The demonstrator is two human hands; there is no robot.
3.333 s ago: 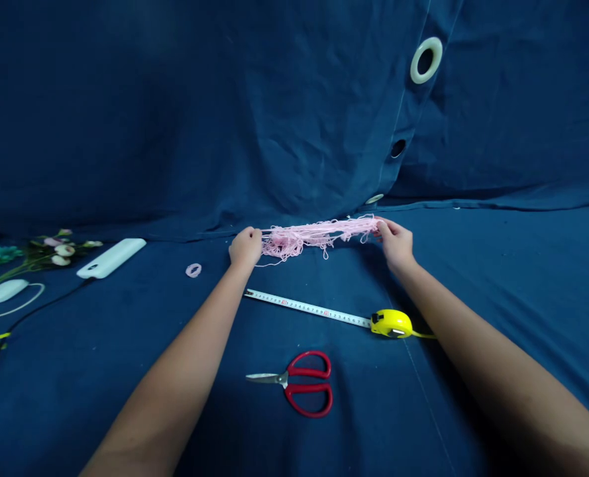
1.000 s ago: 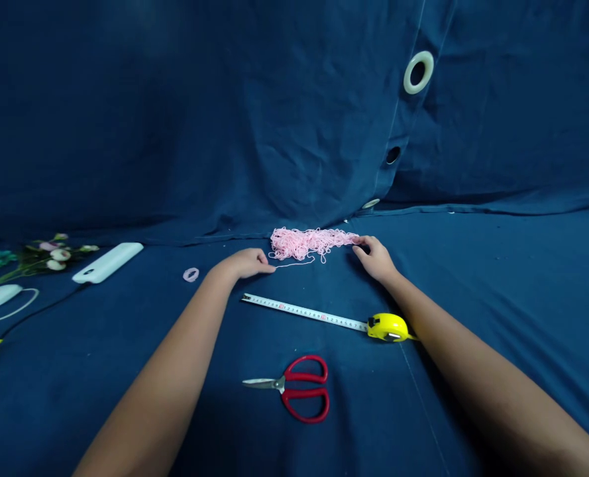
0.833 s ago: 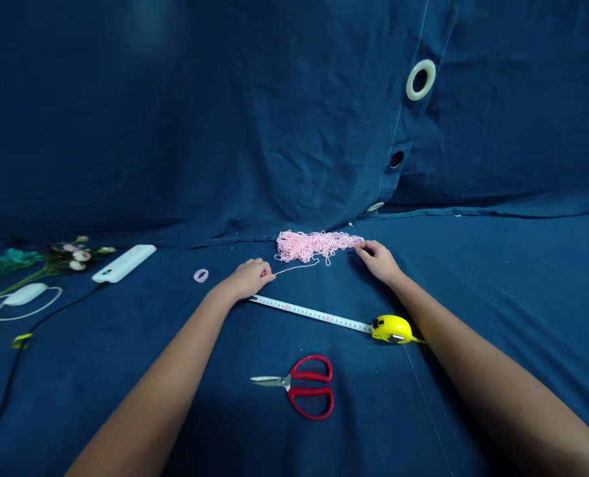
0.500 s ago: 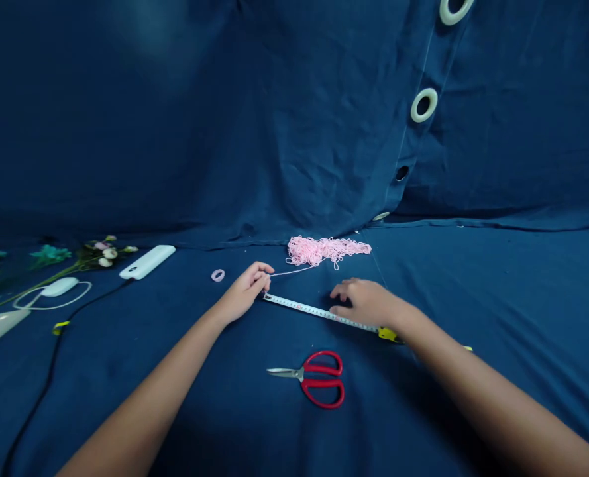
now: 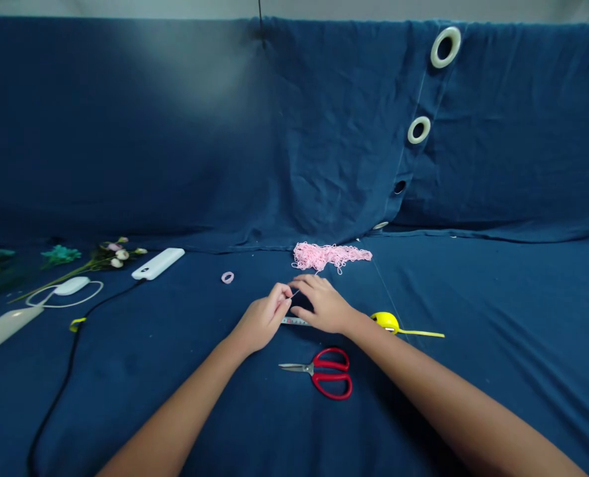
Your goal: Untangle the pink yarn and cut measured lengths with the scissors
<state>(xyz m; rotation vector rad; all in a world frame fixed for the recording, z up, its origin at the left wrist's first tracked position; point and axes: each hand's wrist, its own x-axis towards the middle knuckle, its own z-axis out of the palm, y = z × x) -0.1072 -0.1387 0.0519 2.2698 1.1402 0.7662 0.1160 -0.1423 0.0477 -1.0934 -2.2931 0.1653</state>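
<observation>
We are pinching a yarn strand [image 5: 301, 288] in our left hand [image 5: 263, 323] while our right hand [image 5: 324, 306] is curving over a tape measure [image 5: 294, 321], its grip unclear, and the strand is running up to the pink tangle [image 5: 330, 257] just beyond.

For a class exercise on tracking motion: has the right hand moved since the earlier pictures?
Yes. The right hand has come toward the viewer and left, from the right end of the pink yarn to just above the scissors, over the tape measure.
</observation>
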